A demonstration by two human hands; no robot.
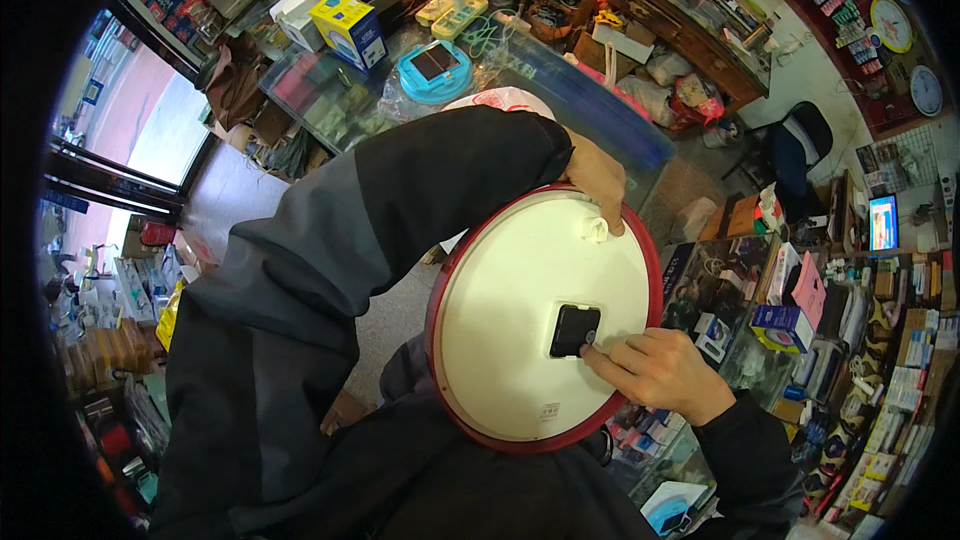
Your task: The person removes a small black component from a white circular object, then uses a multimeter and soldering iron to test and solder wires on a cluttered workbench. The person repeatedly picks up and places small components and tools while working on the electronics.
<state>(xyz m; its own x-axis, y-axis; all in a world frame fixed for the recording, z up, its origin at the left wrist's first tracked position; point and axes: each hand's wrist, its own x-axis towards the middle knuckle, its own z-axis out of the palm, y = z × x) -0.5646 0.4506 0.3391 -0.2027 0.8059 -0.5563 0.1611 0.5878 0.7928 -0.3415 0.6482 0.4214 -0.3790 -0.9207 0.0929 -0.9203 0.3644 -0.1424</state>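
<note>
One disc [510,300] in left hand [597,178]; glass counter [590,100], cluttered room [688,178].

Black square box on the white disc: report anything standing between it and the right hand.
Nothing visible does: the right hand appears to touch the black square box at its lower right corner. The left hand holds the white disc at its far edge, out of the way.

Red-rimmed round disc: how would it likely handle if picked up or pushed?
The disc is probably stiff: its broad cream back shows no obvious sag where the left hand holds the far edge. Stood on its circular red rim, it would likely roll if pushed. The smooth-looking back might be slippery.
</note>
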